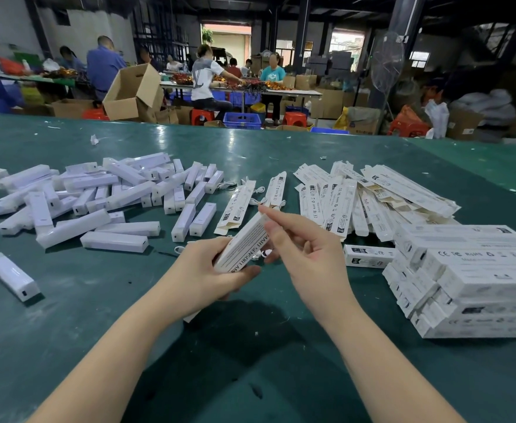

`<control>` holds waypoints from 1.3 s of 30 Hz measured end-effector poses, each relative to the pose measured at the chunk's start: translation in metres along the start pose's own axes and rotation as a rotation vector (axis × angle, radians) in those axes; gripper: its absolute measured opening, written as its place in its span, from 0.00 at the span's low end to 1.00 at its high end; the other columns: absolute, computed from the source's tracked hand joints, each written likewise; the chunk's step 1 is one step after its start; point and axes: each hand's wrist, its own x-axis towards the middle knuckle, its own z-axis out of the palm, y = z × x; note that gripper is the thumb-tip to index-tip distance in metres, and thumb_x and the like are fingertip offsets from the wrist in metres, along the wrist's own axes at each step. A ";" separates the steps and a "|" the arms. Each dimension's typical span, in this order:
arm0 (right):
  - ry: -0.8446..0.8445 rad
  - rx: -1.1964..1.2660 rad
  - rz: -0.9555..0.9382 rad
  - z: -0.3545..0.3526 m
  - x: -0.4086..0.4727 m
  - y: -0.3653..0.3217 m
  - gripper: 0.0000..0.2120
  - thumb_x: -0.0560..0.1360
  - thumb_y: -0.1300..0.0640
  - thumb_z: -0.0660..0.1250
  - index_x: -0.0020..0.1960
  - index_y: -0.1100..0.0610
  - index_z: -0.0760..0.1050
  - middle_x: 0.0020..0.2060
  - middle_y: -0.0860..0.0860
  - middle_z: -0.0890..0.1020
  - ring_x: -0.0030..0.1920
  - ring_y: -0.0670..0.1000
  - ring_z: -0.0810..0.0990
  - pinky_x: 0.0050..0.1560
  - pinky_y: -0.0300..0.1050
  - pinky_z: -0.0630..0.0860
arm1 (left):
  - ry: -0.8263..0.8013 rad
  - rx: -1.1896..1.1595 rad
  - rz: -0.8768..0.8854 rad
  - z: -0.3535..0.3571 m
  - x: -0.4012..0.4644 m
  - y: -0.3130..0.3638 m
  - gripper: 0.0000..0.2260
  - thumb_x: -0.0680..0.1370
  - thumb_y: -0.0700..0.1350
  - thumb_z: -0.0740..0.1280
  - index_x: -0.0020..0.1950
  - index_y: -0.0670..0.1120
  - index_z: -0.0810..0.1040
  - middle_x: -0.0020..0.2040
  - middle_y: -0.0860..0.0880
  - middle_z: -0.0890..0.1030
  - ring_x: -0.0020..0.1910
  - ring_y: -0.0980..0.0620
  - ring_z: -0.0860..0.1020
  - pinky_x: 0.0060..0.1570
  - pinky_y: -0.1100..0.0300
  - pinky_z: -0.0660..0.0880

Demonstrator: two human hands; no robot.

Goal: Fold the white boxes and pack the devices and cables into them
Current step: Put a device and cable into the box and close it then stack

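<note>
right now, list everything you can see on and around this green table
white plastic bar devices: dozens, loose heap, table's left
lone white device: one, near left edge
flat unfolded white card boxes: many, fanned pile, right of centre
folded white boxes: stack, table's right
white cable: one visible, under the hands
green table: one
brown cardboard carton: one, open, behind table
seated workers: several, background
left hand: grips white printed box
right hand: fingers at box's far end
</note>
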 end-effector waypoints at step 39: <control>-0.014 -0.643 -0.120 -0.019 0.009 0.016 0.32 0.73 0.65 0.66 0.66 0.33 0.69 0.68 0.36 0.63 0.32 0.44 0.77 0.41 0.34 0.75 | 0.066 -0.181 -0.124 -0.003 0.006 0.002 0.06 0.77 0.49 0.69 0.49 0.49 0.83 0.31 0.49 0.80 0.28 0.55 0.75 0.31 0.67 0.73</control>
